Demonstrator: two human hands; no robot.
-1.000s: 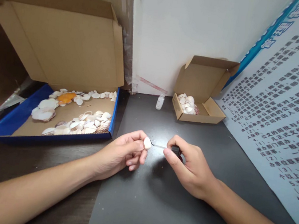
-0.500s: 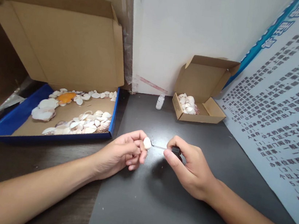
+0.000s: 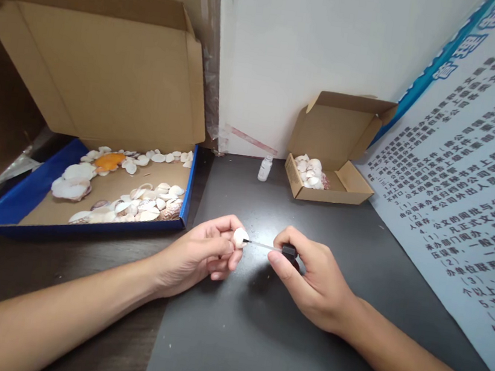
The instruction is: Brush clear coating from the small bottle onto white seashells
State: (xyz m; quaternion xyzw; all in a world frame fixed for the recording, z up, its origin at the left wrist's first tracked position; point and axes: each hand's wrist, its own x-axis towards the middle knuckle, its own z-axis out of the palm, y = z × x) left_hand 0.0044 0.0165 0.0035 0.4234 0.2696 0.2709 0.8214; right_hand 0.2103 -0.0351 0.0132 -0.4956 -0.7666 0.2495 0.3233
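Between the fingertips of my left hand [image 3: 202, 255] is a small white seashell [image 3: 239, 237]. My right hand [image 3: 319, 280] pinches a small cap brush [image 3: 288, 254] with a black cap and a thin, pale stem. The brush's dark tip lies against the face of the shell, as far as I can tell. Behind both hands, a small clear bottle [image 3: 265, 168] with a white label stands upright on the dark table mat [image 3: 207, 350], its neck uncapped.
On the left, an open blue-edged cardboard box [image 3: 39, 207] holds many white shells and one orange shell [image 3: 109, 161]. A smaller open cardboard box [image 3: 337, 194] with white shells stands at the back right. A printed poster [image 3: 469, 196] slants along the right side.
The shell has turned in my left hand, showing its broader face. My right hand has moved slightly left, bringing the brush tip from beside the shell's edge over its face.
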